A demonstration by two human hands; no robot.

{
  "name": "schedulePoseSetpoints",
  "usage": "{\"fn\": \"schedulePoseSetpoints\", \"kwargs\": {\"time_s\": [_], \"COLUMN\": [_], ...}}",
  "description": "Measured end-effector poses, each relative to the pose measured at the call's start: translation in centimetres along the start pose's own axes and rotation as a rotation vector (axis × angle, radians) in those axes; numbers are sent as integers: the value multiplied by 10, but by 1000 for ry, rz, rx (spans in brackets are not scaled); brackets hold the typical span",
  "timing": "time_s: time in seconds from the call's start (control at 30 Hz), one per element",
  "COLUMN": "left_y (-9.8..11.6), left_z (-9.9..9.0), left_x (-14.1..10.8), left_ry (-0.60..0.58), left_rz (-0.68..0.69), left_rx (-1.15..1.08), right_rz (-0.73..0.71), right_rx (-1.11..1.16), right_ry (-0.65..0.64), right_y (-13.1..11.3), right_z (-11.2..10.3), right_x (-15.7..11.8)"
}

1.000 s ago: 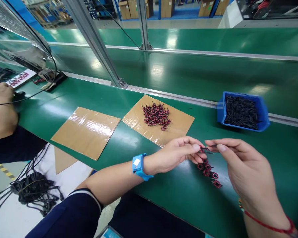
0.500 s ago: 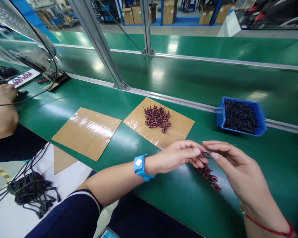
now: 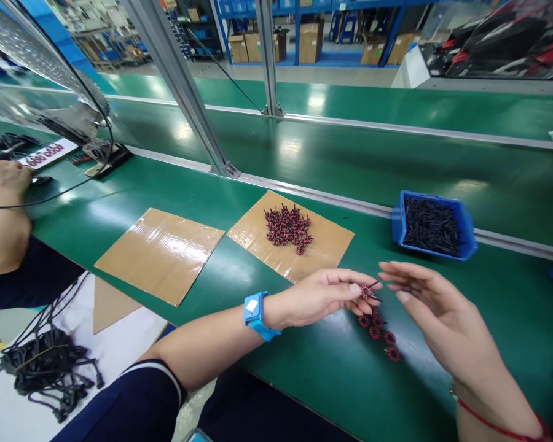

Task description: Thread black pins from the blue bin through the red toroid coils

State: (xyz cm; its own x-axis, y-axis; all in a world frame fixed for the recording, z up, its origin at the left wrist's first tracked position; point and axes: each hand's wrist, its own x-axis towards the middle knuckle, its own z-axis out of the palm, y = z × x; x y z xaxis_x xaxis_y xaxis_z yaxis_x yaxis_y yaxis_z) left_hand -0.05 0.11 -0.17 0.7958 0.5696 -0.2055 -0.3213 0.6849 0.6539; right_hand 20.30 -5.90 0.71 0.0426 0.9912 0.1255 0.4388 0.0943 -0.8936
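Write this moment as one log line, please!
left hand: pinching red-black ring coil | right hand: open nearby | loose coils: on green bench | coil pile: on cardboard sheet | blue bin: short black pieces

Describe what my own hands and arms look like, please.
Both hands are ungloved. The left hand has a bright blue wristband with a white marking; that arm's navy-blue fabric sleeve has white edging. The right hand has a thin red cord bracelet at its wrist.
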Motion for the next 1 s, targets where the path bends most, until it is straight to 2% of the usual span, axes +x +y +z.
{"fn": "schedulePoseSetpoints", "kwargs": {"time_s": [0.1,0.17,0.23,0.3,0.4,0.57,0.67,0.8,0.9,1.0], "left_y": [8,14,18,20,21,31,37,42,44,45], "left_z": [6,8,3,-8,-32,-65,-80,-95,-101,-104], "left_x": [-5,-14,-27,-41,-61,-77,-74,-64,-57,-53], "left_ry": [51,94,123,170,306,543,622,685,740,819], "left_rz": [28,60,93,122,194,292,299,250,234,212], "left_rx": [51,134,247,363,577,1271,1607,1738,1801,1847], "right_rz": [7,-49,-115,-135,-113,42,105,94,71,100], "right_rx": [-121,-370,-691,-830,-940,-1033,-1018,-889,-782,-774], "right_ry": [63,-20,-160,-218,-299,-407,-428,-387,-291,-161], "right_y": [1,-3,-7,-10,-5,13,18,9,-1,-6], "right_z": [-6,-6,-2,8,27,52,55,42,20,-13], "right_x": [20,45,76,109,154,201,211,198,173,154]}}
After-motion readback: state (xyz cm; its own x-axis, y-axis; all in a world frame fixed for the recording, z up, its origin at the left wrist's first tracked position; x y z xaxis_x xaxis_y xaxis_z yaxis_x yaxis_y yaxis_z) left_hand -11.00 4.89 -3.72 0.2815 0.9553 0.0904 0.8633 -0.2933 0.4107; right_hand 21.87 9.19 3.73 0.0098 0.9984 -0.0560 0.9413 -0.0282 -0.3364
